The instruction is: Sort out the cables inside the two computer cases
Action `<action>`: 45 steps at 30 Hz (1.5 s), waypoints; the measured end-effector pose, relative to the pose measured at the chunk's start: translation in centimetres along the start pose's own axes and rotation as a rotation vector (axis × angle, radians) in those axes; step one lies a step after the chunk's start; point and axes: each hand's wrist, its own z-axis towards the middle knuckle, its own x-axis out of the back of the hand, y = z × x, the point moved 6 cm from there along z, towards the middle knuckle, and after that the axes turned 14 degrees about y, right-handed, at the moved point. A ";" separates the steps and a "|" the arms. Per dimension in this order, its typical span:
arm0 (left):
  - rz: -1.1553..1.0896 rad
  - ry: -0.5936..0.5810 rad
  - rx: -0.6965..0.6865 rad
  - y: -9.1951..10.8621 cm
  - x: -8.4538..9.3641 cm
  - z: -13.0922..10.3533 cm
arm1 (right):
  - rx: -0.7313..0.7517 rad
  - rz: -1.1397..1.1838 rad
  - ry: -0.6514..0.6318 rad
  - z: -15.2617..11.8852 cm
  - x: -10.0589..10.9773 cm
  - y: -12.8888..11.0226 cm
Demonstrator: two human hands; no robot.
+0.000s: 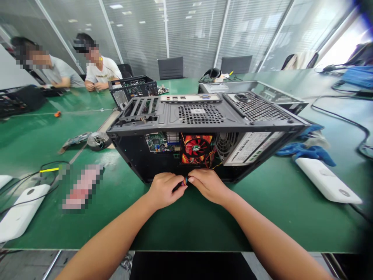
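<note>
A black computer case (204,126) stands on the green table with its open side toward me. Inside it show a red and black cooling fan (198,147), a green circuit board (159,143) and a labelled power supply (247,149). In front of the case's lower edge, my left hand (165,189) and my right hand (209,184) meet, thumbs and fingers pinched. Between them is a small dark bundle of multicoloured wires (185,181), mostly covered by the fingers. Both hands grip it, and its ends are hidden.
White power banks (328,179) lie at right and left. Blue gloves (309,151) are beside the case. A tape roll (98,140) and a blurred-out pink item (83,188) lie left. Another opened case (132,88) stands behind; two people (101,74) sit across the table.
</note>
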 end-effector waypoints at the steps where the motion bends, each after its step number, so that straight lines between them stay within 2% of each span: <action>1: -0.040 -0.013 0.032 -0.1 0.0 0.0 | 0.006 0.000 0.008 0.0 0.0 -0.1; 5: -0.237 -0.072 0.168 -0.4 0.1 0.1 | 0.051 -0.023 0.039 -0.2 0.0 -0.6; 9: -0.339 -0.125 0.210 -0.4 0.1 0.2 | 0.088 -0.013 0.043 -0.2 0.2 -1.0; 12: -0.246 -0.087 0.152 -0.5 0.1 0.1 | 0.087 0.001 0.037 0.0 0.4 -1.0; 17: 0.033 0.004 -0.069 -0.1 0.2 -0.1 | 0.025 0.020 0.024 0.3 0.4 -0.6; 23: 0.160 0.062 -0.176 0.5 0.3 0.0 | -0.009 0.025 0.001 0.3 0.5 -0.3; 26: 0.113 0.058 -0.143 0.2 0.2 -0.2 | -0.010 0.031 0.008 0.2 0.5 -0.4; 30: -0.083 0.015 0.005 -0.4 0.0 -0.2 | 0.040 -0.003 0.027 0.0 0.4 -0.7; 33: -0.139 -0.005 0.072 -0.6 0.0 0.0 | 0.056 -0.009 0.033 -0.1 0.3 -0.8; 38: -0.043 0.003 0.021 -0.4 -0.1 0.1 | -0.006 0.024 0.067 0.2 0.6 -0.3; 45: 0.152 0.043 -0.109 0.2 0.0 -0.2 | -0.128 0.018 0.021 0.2 0.6 -0.1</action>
